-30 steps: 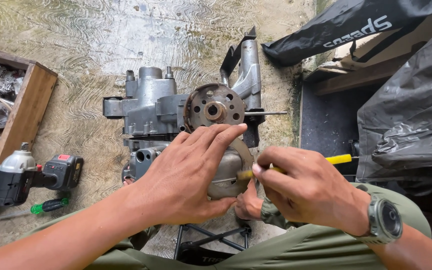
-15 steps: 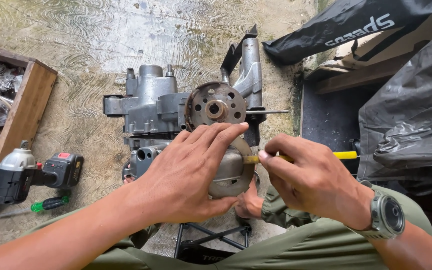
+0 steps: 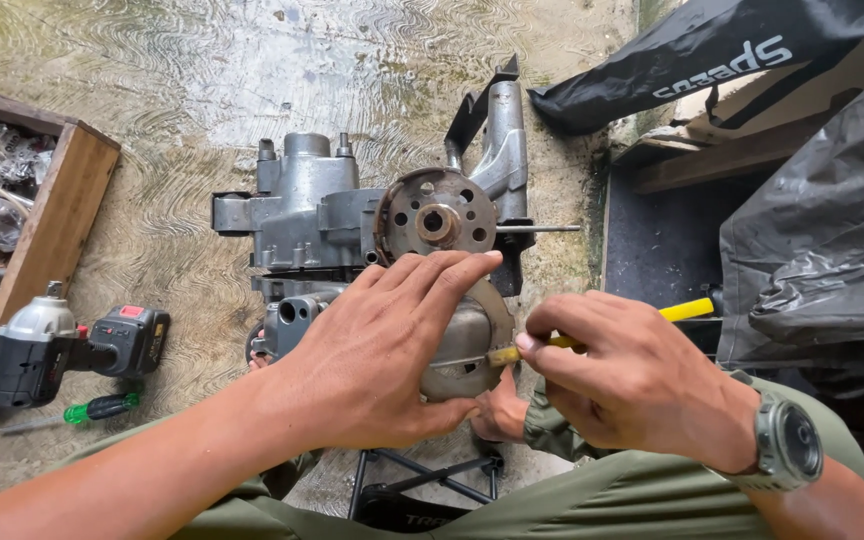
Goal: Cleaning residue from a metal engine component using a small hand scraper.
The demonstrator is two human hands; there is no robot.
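Two hands on engine block, centre on the concrete: left hand spread flat on rounded cover, right hand pinching yellow screwdriver at its right edge; prying step, next needs steady leverage

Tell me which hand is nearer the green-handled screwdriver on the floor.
Left. The left hand rests on the engine's round cover, right of the green-handled screwdriver. The right hand is farther right, gripping a yellow-handled tool.
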